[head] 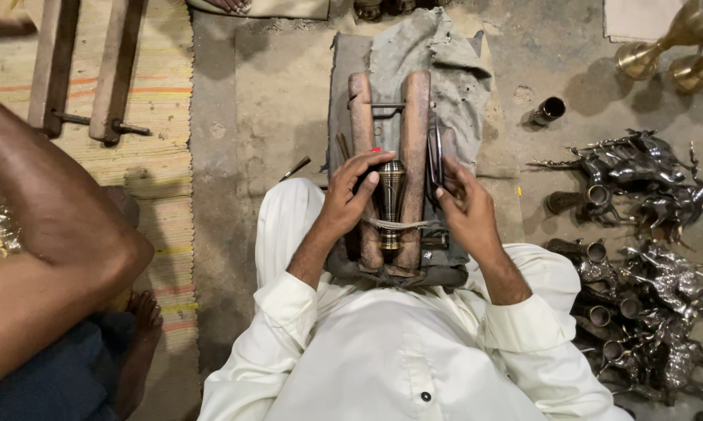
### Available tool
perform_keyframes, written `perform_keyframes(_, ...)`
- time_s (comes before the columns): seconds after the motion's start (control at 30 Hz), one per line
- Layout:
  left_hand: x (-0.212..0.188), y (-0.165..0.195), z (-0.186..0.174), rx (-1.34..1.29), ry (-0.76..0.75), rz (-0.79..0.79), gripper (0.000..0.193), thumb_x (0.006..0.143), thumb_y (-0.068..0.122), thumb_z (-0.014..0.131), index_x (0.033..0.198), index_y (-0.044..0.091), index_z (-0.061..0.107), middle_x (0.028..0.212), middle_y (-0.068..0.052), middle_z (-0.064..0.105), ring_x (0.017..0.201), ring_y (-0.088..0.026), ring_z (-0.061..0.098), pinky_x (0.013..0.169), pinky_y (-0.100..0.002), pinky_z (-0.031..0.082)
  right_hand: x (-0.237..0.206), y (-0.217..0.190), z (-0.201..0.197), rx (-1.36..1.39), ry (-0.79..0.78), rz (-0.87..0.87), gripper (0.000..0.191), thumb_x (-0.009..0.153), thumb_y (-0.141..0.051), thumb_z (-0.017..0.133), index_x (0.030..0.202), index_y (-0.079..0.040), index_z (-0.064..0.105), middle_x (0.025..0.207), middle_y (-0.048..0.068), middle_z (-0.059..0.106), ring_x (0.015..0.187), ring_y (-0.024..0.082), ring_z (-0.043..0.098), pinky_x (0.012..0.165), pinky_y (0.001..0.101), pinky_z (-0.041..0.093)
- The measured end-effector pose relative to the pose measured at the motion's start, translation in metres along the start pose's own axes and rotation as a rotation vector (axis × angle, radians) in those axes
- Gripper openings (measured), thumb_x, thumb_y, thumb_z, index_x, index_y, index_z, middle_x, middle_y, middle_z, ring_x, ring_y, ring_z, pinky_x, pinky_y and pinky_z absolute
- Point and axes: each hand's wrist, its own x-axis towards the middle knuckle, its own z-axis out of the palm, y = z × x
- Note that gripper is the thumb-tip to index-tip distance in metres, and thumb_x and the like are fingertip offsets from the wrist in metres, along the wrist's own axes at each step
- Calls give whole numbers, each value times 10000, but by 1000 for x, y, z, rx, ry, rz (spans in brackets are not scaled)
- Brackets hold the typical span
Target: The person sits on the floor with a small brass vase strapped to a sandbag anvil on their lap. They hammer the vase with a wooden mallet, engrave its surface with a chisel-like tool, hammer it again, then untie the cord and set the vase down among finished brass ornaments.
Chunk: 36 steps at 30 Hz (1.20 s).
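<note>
left hand (pixel 350 189) grips the brass piece (pixel 391 199) clamped between wooden bars (pixel 414 156) at centre frame; right hand (pixel 462 206) pinches a thin tool (pixel 437 156) just beside, bare floor (pixel 273 101) to the upper left.

Two wooden clamp bars (pixel 389 156), one brass fitting (pixel 391 195), two brass goblets (pixel 671 47).

No packages, labels, signs or screens show in this view; nothing here bears print or a display of any kind.
</note>
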Motion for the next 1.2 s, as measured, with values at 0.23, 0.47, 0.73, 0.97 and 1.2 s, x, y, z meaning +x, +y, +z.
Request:
perform_keyframes(0.23,-8,-7,-11,-155,109,-72,306,1065,160,600,1347,49,641,1389,-121,650,1338,-230,573,1162,-390,435,-25,-20,-5,-56,42,-117,382,968,-9,665,1348,10,624,1302,132,674,1188,187,674,1003,313,557)
perform_keyframes(0.47,9,-21,-38,289,308,-250,262,921,113,738,1167,31,699,1090,-107,705,926,-191,717,822,-310,589,-67,-22,14,-470,139,-396,329,960,-175,722,1262,-60,663,1219,137,680,1146,323,594,1023,444,450)
perform_keyframes(0.73,42,-19,-29,606,300,-354,332,777,215,832,1030,44,700,790,-87,670,739,-282,670,728,-445,539,-71,-16,25,-504,127,-348,350,990,-256,664,1282,-64,640,1171,136,657,1098,333,573,996,453,428)
perform_keyframes(0.97,39,-12,-35,572,196,-184,486,795,107,730,1268,60,631,938,-146,657,854,-331,665,789,-468,538,-71,-15,25,-490,124,-329,364,979,-257,670,1282,-57,648,1118,141,656,1044,329,582,959,441,439)
perform_keyframes(1.2,39,-7,-38,677,140,-131,513,800,125,784,1270,35,600,1092,-173,656,957,-322,677,831,-425,563,-72,-16,24,-408,154,-382,340,998,-234,679,1285,-57,641,1159,139,659,1082,309,599,958,429,468)
